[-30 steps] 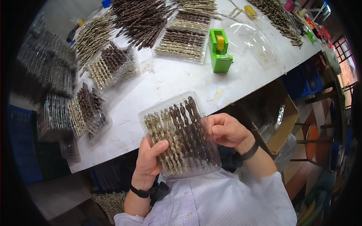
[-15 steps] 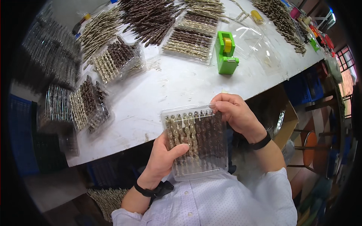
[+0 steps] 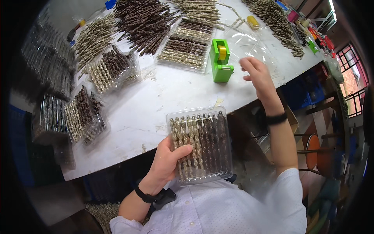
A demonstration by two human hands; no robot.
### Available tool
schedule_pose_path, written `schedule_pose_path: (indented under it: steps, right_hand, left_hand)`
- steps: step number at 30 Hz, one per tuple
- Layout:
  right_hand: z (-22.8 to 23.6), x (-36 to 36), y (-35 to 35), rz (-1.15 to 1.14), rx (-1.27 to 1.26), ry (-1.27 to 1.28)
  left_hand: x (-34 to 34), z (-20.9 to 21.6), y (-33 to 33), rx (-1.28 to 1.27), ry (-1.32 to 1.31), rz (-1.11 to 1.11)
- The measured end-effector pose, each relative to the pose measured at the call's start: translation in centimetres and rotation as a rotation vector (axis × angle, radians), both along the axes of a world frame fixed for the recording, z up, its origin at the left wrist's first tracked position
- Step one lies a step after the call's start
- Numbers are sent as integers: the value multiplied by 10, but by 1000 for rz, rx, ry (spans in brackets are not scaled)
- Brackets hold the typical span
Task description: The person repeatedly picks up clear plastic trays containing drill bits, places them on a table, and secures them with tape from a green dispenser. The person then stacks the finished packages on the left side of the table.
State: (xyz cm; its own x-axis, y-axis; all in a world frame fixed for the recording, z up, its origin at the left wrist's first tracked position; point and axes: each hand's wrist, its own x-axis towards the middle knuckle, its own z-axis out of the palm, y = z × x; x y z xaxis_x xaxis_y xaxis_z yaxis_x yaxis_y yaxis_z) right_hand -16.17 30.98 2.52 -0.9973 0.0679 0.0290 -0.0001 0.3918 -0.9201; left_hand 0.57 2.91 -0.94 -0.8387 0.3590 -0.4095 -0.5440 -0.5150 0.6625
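Landmark for all positions: the green tape dispenser, which stands on the white table.

The clear plastic case is held on the person's side of the dispenser, at the table's near edge and in front of the shirt. It contains a row of twisted sticks, pale gold in the left part and dark brown in the right.

The left hand grips this case at its left edge, thumb pressed flat across the front; its other fingers are mostly hidden behind. The right hand is just to the right of the dispenser, apart from it, fingers loosely bent and spread, with nothing visible in its grasp. Each wrist bears a black band.

Left of the dispenser, close by, lies a filled flat case. Further left are two filled cases set at an angle, and well apart beyond them stand tall stacks of clear cases. A heap of dark sticks lies beyond the dispenser to the left; a yellow roll lies beyond it to the right.
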Motion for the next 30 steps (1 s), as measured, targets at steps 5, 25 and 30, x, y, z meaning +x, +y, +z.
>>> schedule_pose_path:
  steps: [5,25,30]
  right_hand:
    - [-11,-22,-19,69,-218,-344]
    - [32,286,2,131,-482,-255]
    - [5,314,5,22,-521,-338]
  left_hand:
    - [-2,-7,7,10,-11,-8]
    - [-56,-12,92,136,-97,-3]
    - [-65,-16,101,175,-93,5]
